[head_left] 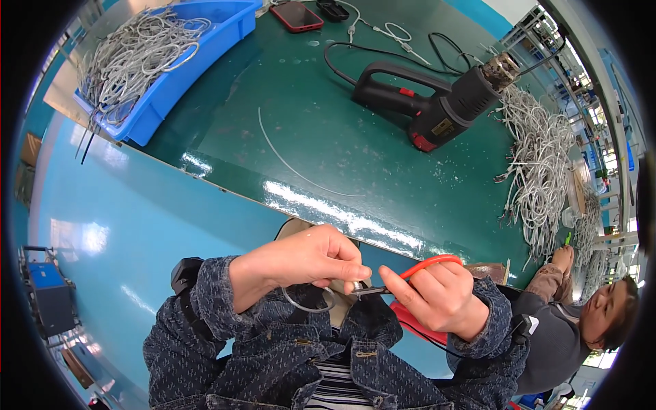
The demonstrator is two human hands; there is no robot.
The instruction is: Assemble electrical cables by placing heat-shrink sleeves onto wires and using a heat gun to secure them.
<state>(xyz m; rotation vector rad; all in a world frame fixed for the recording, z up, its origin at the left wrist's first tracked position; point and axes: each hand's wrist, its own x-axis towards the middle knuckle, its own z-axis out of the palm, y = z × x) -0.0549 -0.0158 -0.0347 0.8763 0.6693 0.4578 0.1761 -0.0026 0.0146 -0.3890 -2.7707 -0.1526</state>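
My left hand [307,254] is closed, with thumb and forefinger pinching the end of a grey cable [309,309]. The cable loops down below the fingers, in front of my jacket. In my right hand [437,297] is a pair of scissors with red handles [432,261]; the fingers are wrapped round the handles. The scissors' blades point left and reach the cable end at my left fingertips. Whether they touch it I cannot tell. Both hands are just off the near edge of the green table [225,137].
A black heat gun [437,109] lies on the table near a pile of grey cables [540,157]. At the far left a blue bin [174,82] holds more cables. One thin clear strand [279,156] and a phone [297,16] lie there too. A co-worker's hand [562,258] is at right.
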